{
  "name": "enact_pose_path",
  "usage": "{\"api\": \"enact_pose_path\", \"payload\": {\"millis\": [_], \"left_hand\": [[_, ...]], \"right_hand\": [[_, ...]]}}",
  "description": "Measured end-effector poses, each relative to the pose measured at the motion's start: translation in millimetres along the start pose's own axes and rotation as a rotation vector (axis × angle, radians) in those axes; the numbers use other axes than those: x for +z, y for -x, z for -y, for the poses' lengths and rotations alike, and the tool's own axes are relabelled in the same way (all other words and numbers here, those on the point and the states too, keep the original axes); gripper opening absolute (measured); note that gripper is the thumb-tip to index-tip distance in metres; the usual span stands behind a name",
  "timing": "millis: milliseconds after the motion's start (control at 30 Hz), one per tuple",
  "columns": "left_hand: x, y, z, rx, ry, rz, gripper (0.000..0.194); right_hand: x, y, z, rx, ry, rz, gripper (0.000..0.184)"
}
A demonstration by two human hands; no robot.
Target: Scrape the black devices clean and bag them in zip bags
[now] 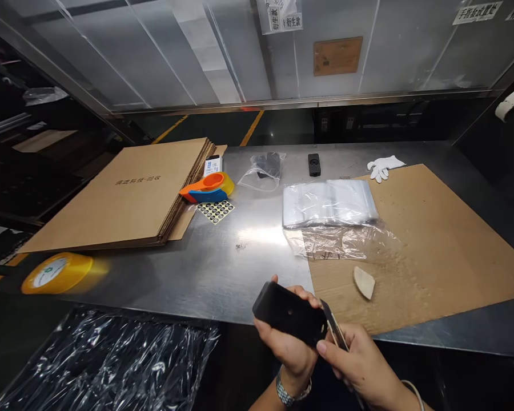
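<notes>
1. Looking across the metal table (257, 274) beyond both hands.
2. Cradling a black device (282, 317) in the left hand (289, 349), pinching a thin flat piece (334, 326) beside it in the right hand (362, 359).
3. Seemingly midway, with both unreleased.

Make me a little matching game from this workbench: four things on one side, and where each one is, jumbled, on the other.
Things:
1. white glove
2. black slab
3. tape dispenser
4. pale wedge

Places:
A. beside the cardboard stack
B. lying on the flat cardboard sheet
C. near the back edge of the metal bench
D. in the left hand

Right pairs: 1-C; 2-D; 3-A; 4-B
</notes>
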State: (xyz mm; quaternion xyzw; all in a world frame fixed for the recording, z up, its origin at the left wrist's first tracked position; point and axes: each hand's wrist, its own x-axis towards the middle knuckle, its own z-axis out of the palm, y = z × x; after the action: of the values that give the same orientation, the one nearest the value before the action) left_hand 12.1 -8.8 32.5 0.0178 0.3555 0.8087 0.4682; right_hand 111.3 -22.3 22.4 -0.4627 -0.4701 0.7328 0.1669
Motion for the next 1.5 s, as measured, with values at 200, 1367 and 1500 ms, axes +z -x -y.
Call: {"api": "enact_pose_path", "payload": {"millis": [200,1367,1500], "left_hand": [[-5.8,3.8,1.2,0.094,-0.028,0.106,0.055],[-0.1,-7.3,-12.2,0.257,-0.030,-0.054,0.052],[-3.8,-6.7,-11.4,0.377,-0.052,0.002,0.056]], "right_hand": [[2.6,0.2,2.0,0.126,-0.155,0.030,0.037],[-11.0,39.8,-9.9,-0.701,1.161,-0.347,0.033],[-11.6,39.3,-17.0,-0.715,1.231,-0.331,0.034]]}}
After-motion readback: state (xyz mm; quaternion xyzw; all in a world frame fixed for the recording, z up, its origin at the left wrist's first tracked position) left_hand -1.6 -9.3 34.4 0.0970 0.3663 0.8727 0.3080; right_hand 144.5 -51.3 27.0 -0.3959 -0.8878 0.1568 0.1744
